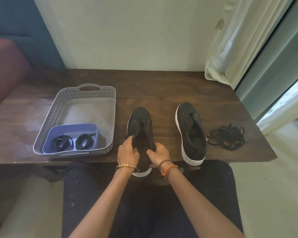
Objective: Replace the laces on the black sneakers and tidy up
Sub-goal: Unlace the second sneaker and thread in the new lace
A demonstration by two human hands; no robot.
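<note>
both laces out; next, probably, threading. left hand [127,152] and right hand [159,154] curled on the collar of the left sneaker [141,124], toe toward 12 o'clock. new laces [74,142] coiled at 9 o'clock in the basket [86,93], nearer the left hand. old laces [228,136] at 3 o'clock, beyond the other sneaker [192,131].

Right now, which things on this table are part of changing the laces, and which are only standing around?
Part of the job:
- sneaker held by left hand and right hand
- second sneaker
- loose old laces
- two coiled laces in the small blue box
- grey basket, likely for tidying

Only around:
- curtain
- red cushion
</note>
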